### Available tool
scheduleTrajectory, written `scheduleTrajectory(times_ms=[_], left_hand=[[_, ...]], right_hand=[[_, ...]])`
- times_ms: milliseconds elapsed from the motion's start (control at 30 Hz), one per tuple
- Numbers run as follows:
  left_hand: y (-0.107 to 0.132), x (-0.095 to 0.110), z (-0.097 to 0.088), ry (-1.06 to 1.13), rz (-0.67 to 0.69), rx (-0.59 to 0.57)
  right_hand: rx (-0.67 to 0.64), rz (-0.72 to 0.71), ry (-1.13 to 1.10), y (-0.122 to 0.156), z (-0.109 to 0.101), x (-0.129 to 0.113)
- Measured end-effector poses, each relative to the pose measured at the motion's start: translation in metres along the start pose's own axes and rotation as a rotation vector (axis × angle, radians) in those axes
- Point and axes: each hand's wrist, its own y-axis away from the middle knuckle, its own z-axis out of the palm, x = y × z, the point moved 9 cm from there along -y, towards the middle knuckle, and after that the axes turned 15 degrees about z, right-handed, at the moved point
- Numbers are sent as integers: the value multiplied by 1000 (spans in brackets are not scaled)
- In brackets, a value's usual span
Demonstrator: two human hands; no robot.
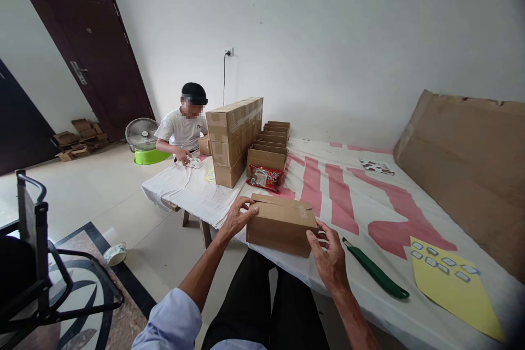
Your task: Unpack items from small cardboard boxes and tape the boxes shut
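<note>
A brown cardboard box lies at the table's front edge, just above my lap, its top flap folded down. My left hand grips the box's left end, thumb and fingers at the upper corner. At the right end my right hand holds the box between thumb and fingers. To the right lies a green-handled utility knife with its blade end toward the box. Behind the box a red snack packet leans by a row of open cardboard boxes.
Taped boxes form a stacked wall at the table's left. Beyond it sits a person in a white shirt. A yellow sheet with stickers lies right. A large cardboard sheet leans at the far right; a chair stands left.
</note>
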Motion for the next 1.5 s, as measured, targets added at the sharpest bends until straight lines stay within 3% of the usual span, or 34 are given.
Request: scheduleTrajectory(times_ms=[200,400,567,900,1000,1133,1267,1367,1500], left_hand=[[-10,-8,5,97,-15,99],[-3,-22,11,236,-102,162],[-8,-21,16,274,-124,93],[-14,-13,16,130,-60,15],[-10,-11,15,89,-43,23],[-2,-8,15,99,-29,25],[6,-8,16,132,-43,25],[7,-7,14,126,-49,5],[9,-4,13,147,-48,-47]], right_hand=[[-36,-30,29,-4,0,-7],[-59,-33,33,-5,2,-4],[-61,-26,25,-7,1,0],[-86,-35,43,-7,1,-5],[-67,-79,117,-16,-19,3],[81,-217,432,-33,-75,22],[90,-134,852,-47,-113,63],[34,-33,1040,-48,-120,89],[14,-40,1083,-43,-116,99]])
